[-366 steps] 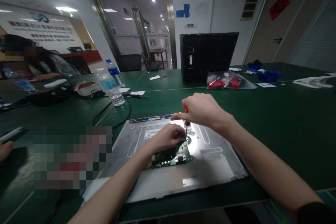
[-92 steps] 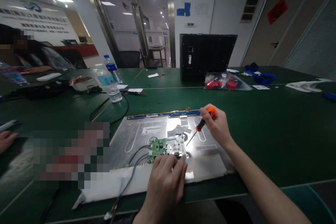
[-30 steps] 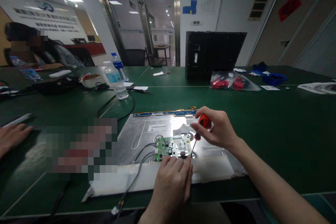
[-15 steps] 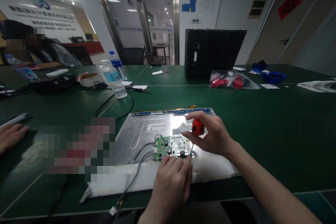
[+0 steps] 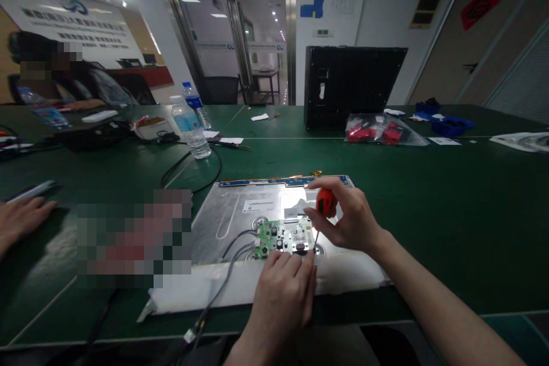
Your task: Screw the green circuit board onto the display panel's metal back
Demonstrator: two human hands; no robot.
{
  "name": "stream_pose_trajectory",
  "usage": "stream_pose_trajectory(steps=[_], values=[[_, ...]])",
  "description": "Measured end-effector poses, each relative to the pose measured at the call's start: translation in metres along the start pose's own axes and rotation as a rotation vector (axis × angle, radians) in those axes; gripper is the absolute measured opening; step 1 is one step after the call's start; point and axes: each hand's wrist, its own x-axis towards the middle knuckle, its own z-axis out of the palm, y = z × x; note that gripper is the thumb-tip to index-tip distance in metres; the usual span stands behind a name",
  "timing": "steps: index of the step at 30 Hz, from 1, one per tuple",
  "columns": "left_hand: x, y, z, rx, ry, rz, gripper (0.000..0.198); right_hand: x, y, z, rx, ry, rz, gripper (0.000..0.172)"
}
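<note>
- Well, the green circuit board (image 5: 277, 233) lies flat on a metal panel (image 5: 234, 197), close to the near edge of the green tabletop (image 5: 437, 206).
- Over its near right corner stands a screwdriver (image 5: 325, 204), orange handle up and slightly tilted, the tip ending at or just beside that corner; from here I can't see a screw head.
- To do this well, I'd bring the shaft straighter, press down lightly, turn slowly and let the other hand steady the board.
- The right hand (image 5: 348, 211) is half curled about the handle, thumb and forefinger apart at their tips, a rather loose grip.
- The left hand (image 5: 285, 286) is bent over the board's near edge, fingers together, forefinger near the screwdriver tip; whether it pinches anything, I cannot tell.
- Grey cables (image 5: 231, 263) leave the board's left side toward the tabletop's near edge.
- Farther out, a water bottle (image 5: 191, 128) stands past the panel's far left corner, and a black housing (image 5: 355, 83) toward the tabletop's far edge.
</note>
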Motion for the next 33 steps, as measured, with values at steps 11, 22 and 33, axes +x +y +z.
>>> stream_pose_trajectory(steps=[11, 22, 33], values=[[0.0014, -0.0009, -0.0024, 0.002, 0.020, 0.022, 0.026, 0.0013, 0.0001, -0.0042, 0.057, -0.044, -0.003, 0.033], [0.0027, -0.0004, -0.0025, 0.006, 0.026, 0.039, 0.026, 0.0017, -0.0010, -0.0058, 0.068, -0.035, -0.056, 0.029], [0.0016, -0.0014, -0.0017, 0.011, 0.055, 0.047, 0.026, 0.0024, 0.0022, -0.0021, -0.008, 0.050, -0.074, 0.025]])
